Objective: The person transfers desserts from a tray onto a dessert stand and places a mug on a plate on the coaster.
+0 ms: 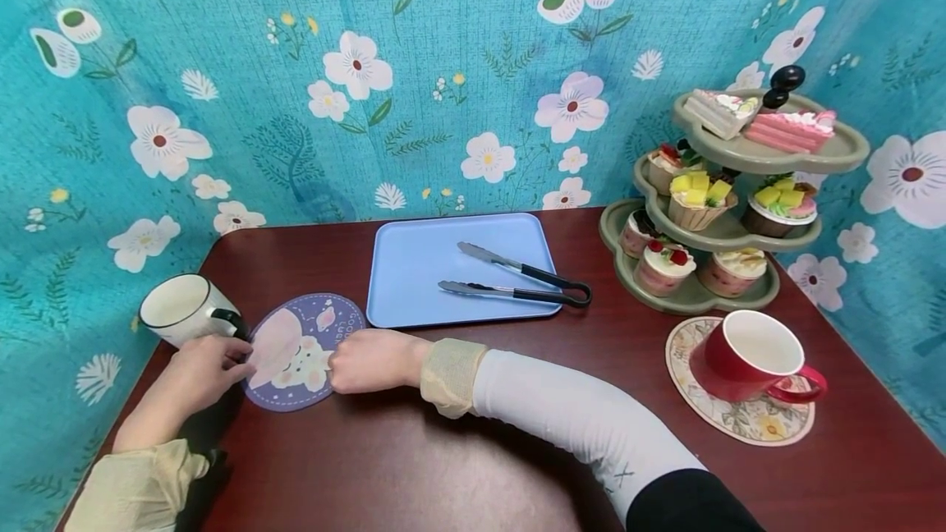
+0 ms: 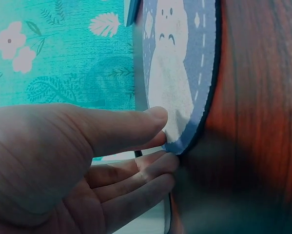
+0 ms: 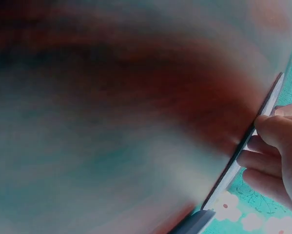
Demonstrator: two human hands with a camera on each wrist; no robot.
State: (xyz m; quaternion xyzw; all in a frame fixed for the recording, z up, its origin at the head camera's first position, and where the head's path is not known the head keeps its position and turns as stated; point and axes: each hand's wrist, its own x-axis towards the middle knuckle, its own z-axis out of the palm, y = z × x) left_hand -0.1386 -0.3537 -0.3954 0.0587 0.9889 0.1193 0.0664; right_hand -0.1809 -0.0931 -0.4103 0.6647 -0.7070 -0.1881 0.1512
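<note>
A round purple coaster [image 1: 296,396] with a white cartoon animal lies at the left of the dark red table, between both hands. My left hand [image 1: 195,380] pinches its left edge, with the thumb [image 2: 136,124] over the printed face. At the opposite edge, my right hand [image 1: 377,361] holds the coaster between thumb and curled fingers [image 3: 260,163]; in the head view the fingertips are partly hidden. Just behind the left hand stands a white mug [image 1: 185,306] with a black rim and black handle.
A blue tray [image 1: 414,269] lies at the back middle, with black-handled tongs [image 1: 517,273] on it. At the right stands a three-tier stand [image 1: 850,146] of cakes and cupcakes. In front of it, a red mug [image 1: 739,360] sits on a floral coaster [image 1: 776,427].
</note>
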